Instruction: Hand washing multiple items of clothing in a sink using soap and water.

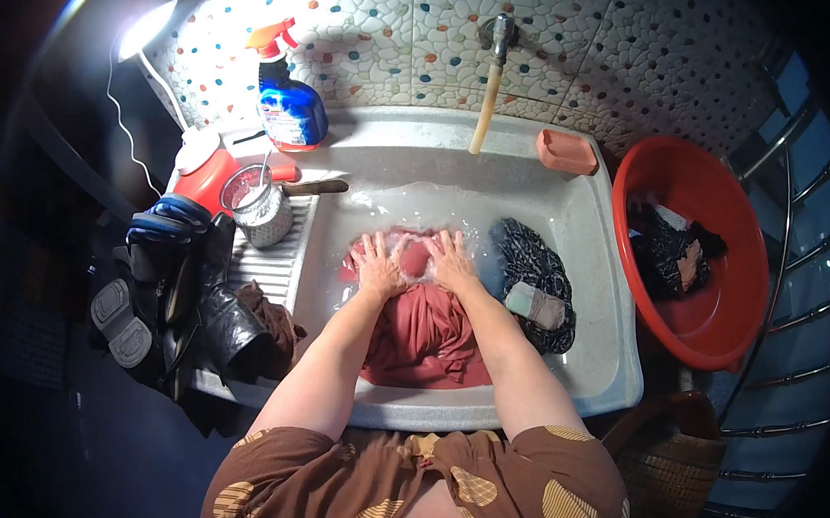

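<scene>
A red garment point(422, 339) lies partly in cloudy water in a grey sink point(593, 232). My left hand point(381, 268) presses flat on its wet far part, fingers spread. Beside it, my right hand point(454, 266) pushes down on the same cloth, also with fingers apart. Between my hands a bulge of the red fabric stands out of the water. To the right of my right hand rests a black-and-white patterned cloth point(546, 268). A small pale green and grey piece point(534, 304), perhaps a sponge or cloth, lies on it.
A tap with a hose point(487, 109) hangs over the sink. A blue spray bottle point(291, 111), a glass jar point(267, 218), a brush-like handle point(317, 187) and black boots point(225, 320) stand left. A soap dish point(565, 152) and a red basin point(730, 273) with clothes are right.
</scene>
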`<state>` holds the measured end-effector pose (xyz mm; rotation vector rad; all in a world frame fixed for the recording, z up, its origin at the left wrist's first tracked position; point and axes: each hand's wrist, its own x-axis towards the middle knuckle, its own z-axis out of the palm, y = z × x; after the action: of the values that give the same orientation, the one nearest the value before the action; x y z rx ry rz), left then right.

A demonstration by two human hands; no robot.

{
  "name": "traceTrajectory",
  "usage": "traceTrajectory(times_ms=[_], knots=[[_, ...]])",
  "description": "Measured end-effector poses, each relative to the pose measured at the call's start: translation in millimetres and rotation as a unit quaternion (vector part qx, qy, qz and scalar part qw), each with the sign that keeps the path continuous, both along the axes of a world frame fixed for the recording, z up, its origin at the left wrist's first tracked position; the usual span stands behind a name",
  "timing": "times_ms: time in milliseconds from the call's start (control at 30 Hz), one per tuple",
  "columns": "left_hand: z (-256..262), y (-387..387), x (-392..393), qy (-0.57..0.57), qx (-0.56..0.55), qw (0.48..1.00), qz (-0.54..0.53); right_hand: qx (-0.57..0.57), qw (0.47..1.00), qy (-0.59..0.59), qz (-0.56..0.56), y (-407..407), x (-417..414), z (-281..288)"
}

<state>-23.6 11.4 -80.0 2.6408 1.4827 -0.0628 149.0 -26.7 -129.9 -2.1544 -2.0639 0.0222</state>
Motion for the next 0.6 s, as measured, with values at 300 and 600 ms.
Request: traceTrajectory(times_ms=[300, 600], knots=[[-56, 28, -9, 0.028, 0.146, 0.989, -0.024, -0.146, 0.984, 0.086, -0.047, 18, 13, -37], [40, 26, -13, -0.098, -0.084, 0.966, 0.225, -0.027, 0.931, 0.231, -0.281, 11, 48, 31]])
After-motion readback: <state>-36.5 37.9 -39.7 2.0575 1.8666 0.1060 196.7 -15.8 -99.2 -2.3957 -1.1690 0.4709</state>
